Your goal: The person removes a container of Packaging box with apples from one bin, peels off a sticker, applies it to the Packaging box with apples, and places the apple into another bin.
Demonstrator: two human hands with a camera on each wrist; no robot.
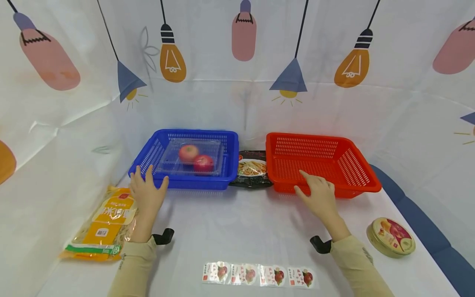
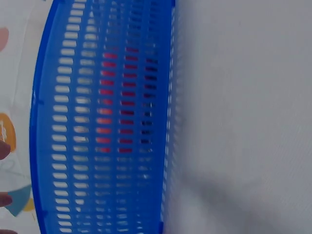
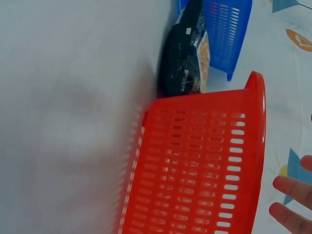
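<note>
In the head view my left hand (image 1: 147, 194) is spread, its fingertips overlapping the front left corner of a blue basket (image 1: 189, 183). Inside that basket lies a clear plastic container (image 1: 168, 159) with two red apples (image 1: 203, 163) in it. My right hand (image 1: 319, 196) has its fingers extended over the front rim of a red basket (image 1: 356, 190), which has nothing inside. Neither hand holds anything. The left wrist view shows the blue basket's slotted side (image 2: 107, 117) close up; the right wrist view shows the red basket (image 3: 195, 170) and a few fingertips (image 3: 287, 187).
Between the baskets lies a black food packet (image 1: 252, 169). A yellow noodle bag (image 1: 107, 222) is at the left, by the left forearm. A round tin (image 1: 391, 237) sits near the right table edge. Several apple-printed stickers (image 1: 259, 275) form a row at the front.
</note>
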